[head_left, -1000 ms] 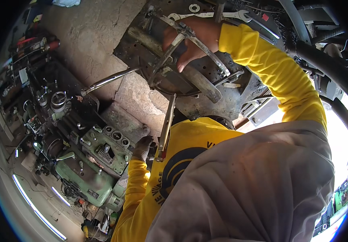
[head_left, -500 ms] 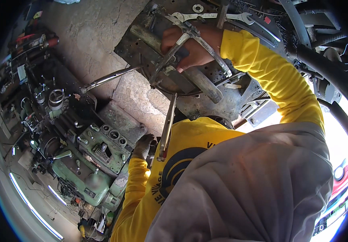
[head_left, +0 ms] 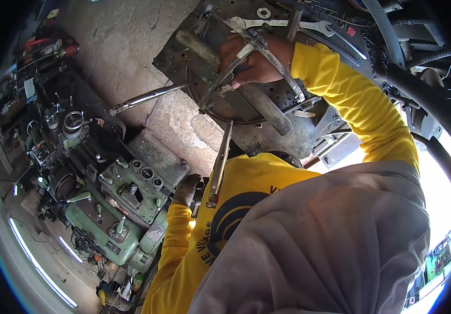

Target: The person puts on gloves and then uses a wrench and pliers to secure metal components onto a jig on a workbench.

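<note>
My right hand [head_left: 259,63], in a yellow sleeve, reaches over a dark metal bench plate [head_left: 168,60]. Its fingers curl behind a worn forked metal frame [head_left: 230,65], and the thumb bends toward them. What sits in that grip is mostly covered. Below the thumb, a thick grey bar [head_left: 267,111] lies slantwise across a round base. Two shiny metal handles, one to the left [head_left: 147,99] and one pointing toward me [head_left: 220,165], stick out from the fixture. Low at the left, my left hand [head_left: 185,189] is beside dark metal parts; shadow hides its fingers.
A green lathe [head_left: 105,222] with levers and a handwheel [head_left: 72,121] fills the left side. On the bench's far part lie a wrench [head_left: 283,23] and a washer [head_left: 263,13]. Thick dark bars [head_left: 419,94] stand at the right. Rough concrete floor [head_left: 115,42] shows beyond the lathe.
The view has shifted slightly, so the bench and fixture appear a little farther right. My right hand stays at the forked frame, its thumb slightly moved. My left hand keeps its place.
</note>
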`<action>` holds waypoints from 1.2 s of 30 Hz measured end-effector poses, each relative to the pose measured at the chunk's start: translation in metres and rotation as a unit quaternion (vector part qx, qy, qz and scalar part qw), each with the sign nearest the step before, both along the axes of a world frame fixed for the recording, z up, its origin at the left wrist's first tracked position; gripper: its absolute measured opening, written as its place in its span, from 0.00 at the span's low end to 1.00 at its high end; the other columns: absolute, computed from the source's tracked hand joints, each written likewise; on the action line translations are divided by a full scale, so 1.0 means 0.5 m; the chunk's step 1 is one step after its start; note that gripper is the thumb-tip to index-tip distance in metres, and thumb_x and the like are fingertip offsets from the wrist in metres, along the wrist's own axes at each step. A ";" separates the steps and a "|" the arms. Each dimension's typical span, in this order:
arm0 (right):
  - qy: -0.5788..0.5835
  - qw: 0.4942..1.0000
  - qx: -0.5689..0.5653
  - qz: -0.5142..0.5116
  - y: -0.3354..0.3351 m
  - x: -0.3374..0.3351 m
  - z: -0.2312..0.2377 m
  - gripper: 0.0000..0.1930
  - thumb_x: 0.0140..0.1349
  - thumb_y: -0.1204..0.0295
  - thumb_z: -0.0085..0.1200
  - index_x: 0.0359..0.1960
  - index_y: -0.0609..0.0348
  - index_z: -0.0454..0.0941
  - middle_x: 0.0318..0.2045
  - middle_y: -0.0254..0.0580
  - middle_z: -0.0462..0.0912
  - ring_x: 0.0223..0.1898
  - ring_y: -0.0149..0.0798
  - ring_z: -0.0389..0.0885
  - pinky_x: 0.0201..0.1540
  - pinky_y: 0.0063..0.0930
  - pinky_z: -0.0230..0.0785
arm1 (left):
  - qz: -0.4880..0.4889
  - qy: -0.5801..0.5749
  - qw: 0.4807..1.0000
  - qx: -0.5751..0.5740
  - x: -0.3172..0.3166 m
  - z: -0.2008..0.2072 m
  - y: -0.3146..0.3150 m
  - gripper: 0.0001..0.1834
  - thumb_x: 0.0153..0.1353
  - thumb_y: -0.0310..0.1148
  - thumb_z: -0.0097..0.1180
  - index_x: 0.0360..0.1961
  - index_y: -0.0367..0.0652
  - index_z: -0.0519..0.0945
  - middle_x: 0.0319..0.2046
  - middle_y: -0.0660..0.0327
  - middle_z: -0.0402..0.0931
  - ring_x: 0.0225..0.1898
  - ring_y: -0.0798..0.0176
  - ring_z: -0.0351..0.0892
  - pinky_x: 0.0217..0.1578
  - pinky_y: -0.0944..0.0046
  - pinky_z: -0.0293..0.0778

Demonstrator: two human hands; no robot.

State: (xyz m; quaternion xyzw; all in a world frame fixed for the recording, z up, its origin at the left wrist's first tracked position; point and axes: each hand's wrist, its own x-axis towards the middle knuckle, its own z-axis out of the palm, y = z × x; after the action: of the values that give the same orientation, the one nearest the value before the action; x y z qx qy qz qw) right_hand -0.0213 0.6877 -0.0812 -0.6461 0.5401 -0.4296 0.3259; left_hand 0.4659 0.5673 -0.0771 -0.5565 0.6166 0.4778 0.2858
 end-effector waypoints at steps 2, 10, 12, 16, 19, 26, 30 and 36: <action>-0.094 0.991 0.097 0.011 0.008 -0.001 0.021 0.13 0.60 0.68 0.63 0.45 0.55 0.79 0.40 0.39 0.83 0.47 0.38 0.80 0.51 0.33 0.71 | 0.004 -0.006 1.000 -0.001 0.004 0.001 0.003 0.15 0.65 0.39 0.56 0.46 0.41 0.81 0.33 0.61 0.83 0.30 0.64 0.82 0.32 0.62 0.79; -0.079 0.996 0.043 -0.021 0.027 0.004 0.020 0.17 0.61 0.71 0.61 0.53 0.52 0.76 0.45 0.42 0.82 0.49 0.38 0.79 0.54 0.31 0.69 | 0.001 0.021 1.000 0.005 0.013 -0.004 0.006 0.17 0.64 0.43 0.56 0.48 0.44 0.81 0.36 0.59 0.84 0.30 0.62 0.84 0.30 0.62 0.79; -0.063 0.997 0.014 -0.034 0.024 0.005 0.020 0.19 0.60 0.69 0.62 0.54 0.52 0.76 0.45 0.42 0.82 0.50 0.39 0.79 0.55 0.32 0.69 | -0.006 0.017 1.000 0.004 0.001 0.004 0.006 0.18 0.64 0.43 0.56 0.48 0.44 0.81 0.37 0.59 0.84 0.30 0.62 0.84 0.29 0.62 0.79; 0.052 0.997 0.004 -0.056 0.006 0.000 0.018 0.19 0.55 0.65 0.66 0.47 0.56 0.79 0.42 0.41 0.78 0.47 0.46 0.76 0.54 0.41 0.68 | 0.046 -0.099 0.993 0.050 -0.038 0.023 -0.004 0.30 0.51 0.40 0.67 0.55 0.42 0.77 0.48 0.48 0.80 0.50 0.46 0.81 0.49 0.54 0.76; 0.053 0.998 0.013 -0.027 0.005 -0.005 -0.005 0.20 0.56 0.63 0.66 0.49 0.55 0.78 0.42 0.41 0.81 0.48 0.45 0.78 0.54 0.38 0.70 | 0.025 -0.072 0.996 0.043 -0.027 0.022 -0.003 0.30 0.51 0.39 0.67 0.55 0.42 0.76 0.48 0.49 0.80 0.49 0.48 0.81 0.49 0.55 0.76; -0.225 0.973 0.040 -0.015 0.012 0.022 -0.051 0.22 0.54 0.62 0.66 0.49 0.55 0.78 0.43 0.41 0.80 0.50 0.45 0.75 0.57 0.39 0.67 | -0.013 0.024 1.000 0.001 0.011 -0.001 0.002 0.16 0.64 0.41 0.57 0.48 0.42 0.81 0.38 0.60 0.84 0.32 0.63 0.83 0.32 0.62 0.79; 0.110 0.987 -0.093 -0.072 0.020 0.006 0.013 0.23 0.55 0.61 0.67 0.50 0.54 0.76 0.40 0.40 0.83 0.47 0.48 0.81 0.57 0.34 0.70 | 0.007 0.014 1.000 0.005 -0.001 -0.001 0.004 0.16 0.64 0.40 0.57 0.48 0.42 0.81 0.38 0.61 0.83 0.35 0.63 0.82 0.36 0.62 0.78; 0.046 0.997 0.039 -0.037 0.004 -0.001 0.015 0.18 0.51 0.63 0.69 0.40 0.58 0.79 0.39 0.40 0.79 0.46 0.45 0.77 0.56 0.41 0.67 | -0.021 0.027 0.999 -0.009 0.036 -0.030 -0.007 0.16 0.65 0.40 0.57 0.48 0.41 0.81 0.39 0.62 0.83 0.39 0.65 0.81 0.40 0.62 0.77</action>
State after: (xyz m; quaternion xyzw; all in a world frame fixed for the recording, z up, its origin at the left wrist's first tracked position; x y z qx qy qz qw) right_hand -0.0216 0.6897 -0.0736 -0.6316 0.5946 -0.3897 0.3093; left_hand 0.4839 0.5637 -0.0922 -0.5329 0.6403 0.4808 0.2737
